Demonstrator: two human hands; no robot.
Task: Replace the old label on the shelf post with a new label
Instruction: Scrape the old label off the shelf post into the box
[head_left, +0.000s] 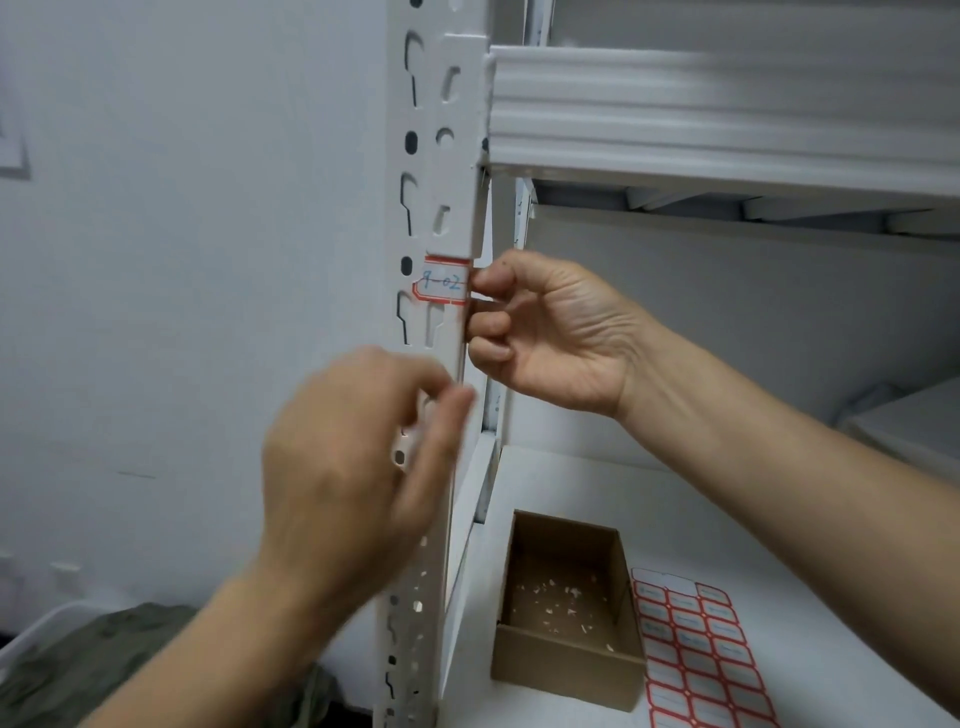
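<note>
On shelf post (462, 171), handwritten label (441, 285) is stuck, left corner lifted. Right hand (545, 332) curled against post edge beside it; pinch cannot be told. Left hand (358, 457) blurred, fingers loose, nothing held. Peeling judged in hand; firm hold on label edge called for next.

Label sheet (696, 654) right of box (566, 613)

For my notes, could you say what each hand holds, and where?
Cannot be told: right hand touches the label at its right edge; left hand is blurred.
</note>
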